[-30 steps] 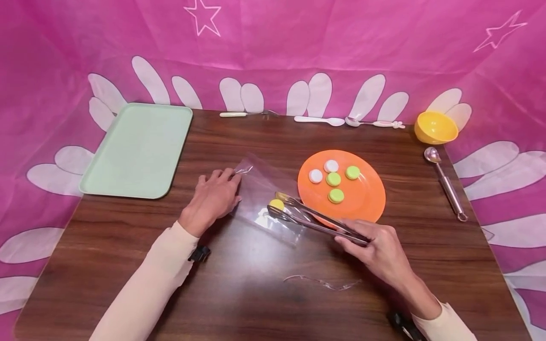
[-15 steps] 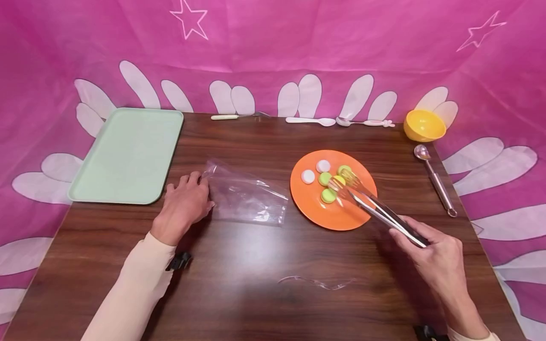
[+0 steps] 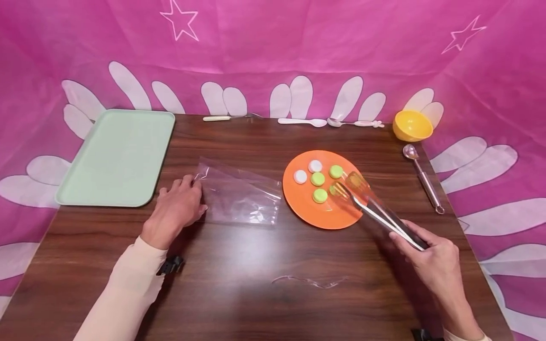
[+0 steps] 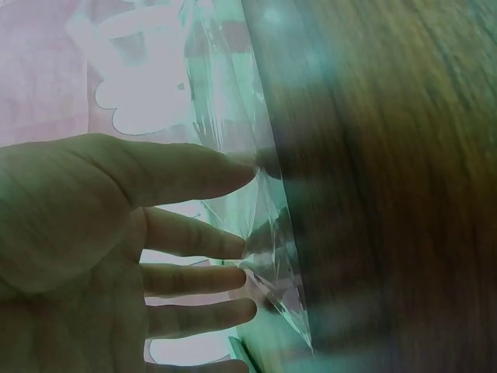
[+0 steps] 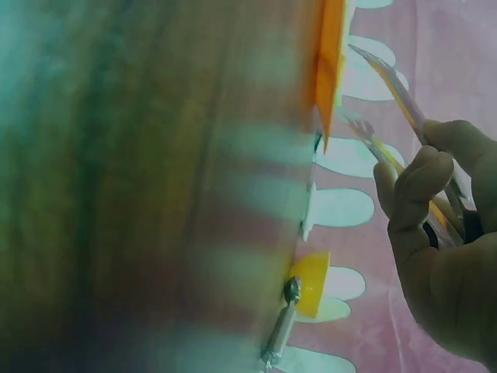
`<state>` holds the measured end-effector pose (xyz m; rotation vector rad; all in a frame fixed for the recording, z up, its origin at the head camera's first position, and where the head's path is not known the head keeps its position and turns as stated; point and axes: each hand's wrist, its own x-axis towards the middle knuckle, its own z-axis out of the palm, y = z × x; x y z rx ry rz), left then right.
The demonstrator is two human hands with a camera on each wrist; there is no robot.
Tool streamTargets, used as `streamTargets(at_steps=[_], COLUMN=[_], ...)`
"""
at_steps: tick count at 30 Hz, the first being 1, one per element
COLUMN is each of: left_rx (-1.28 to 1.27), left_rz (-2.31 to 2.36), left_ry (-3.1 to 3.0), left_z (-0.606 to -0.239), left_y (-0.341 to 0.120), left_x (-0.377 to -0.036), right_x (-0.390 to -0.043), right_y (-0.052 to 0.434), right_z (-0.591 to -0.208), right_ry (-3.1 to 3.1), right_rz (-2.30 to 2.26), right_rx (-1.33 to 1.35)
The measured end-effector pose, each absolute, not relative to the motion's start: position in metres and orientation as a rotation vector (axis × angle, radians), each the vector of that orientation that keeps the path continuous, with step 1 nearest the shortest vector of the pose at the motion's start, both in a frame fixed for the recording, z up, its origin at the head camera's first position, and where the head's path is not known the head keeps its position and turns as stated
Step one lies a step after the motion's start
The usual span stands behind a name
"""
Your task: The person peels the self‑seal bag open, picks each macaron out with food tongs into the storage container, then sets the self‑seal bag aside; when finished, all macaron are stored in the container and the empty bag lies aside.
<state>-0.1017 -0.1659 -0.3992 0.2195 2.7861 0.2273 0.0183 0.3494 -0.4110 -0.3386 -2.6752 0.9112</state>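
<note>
My left hand (image 3: 177, 208) rests at the left end of a clear plastic bag (image 3: 243, 194) lying on the table. In the left wrist view its fingers are fairly straight, with fingertips at the bag's edge (image 4: 268, 202). My right hand (image 3: 435, 258) grips metal tongs (image 3: 381, 215), whose spread tips are over the right part of an orange plate (image 3: 307, 213). On the plate are white macarons (image 3: 300, 176) and green macarons (image 3: 317, 179). A yellow-green edge shows beside the tong tips, the rest hidden behind them.
A pale green tray (image 3: 117, 158) lies at the left. Along the back edge are a fork (image 3: 217, 118), a white spoon (image 3: 298, 121) and another spoon (image 3: 362, 123). A yellow bowl (image 3: 412, 127) and a metal scoop (image 3: 426, 184) stand right. A thin clear strip (image 3: 311, 282) lies in front.
The tongs have moved right from over the bag to the plate, and a yellow macaron has gone from the bag to the plate. The tong tips have spread. My left hand and the bag shifted left in view.
</note>
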Motion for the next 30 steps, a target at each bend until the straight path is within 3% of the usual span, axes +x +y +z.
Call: streamTargets(at_steps=[6, 11, 30], left_rx=[0.209, 0.198, 0.386], left_rz=[0.207, 0.186, 0.566], left_ry=[2.774, 2.753, 3.157], left_z=[-0.397, -0.392, -0.389], left_y=[-0.165, -0.163, -0.157], left_x=[-0.104, -0.101, -0.094], right_x=[-0.003, -0.022, -0.035], right_y=[0.363, 0.373, 0.37], right_z=[-0.409, -0.418, -0.43], right_ry=[-2.608, -2.756, -3.023], right_rz=[0.85, 0.664, 0.535], right_rx=[-0.461, -0.391, -0.251])
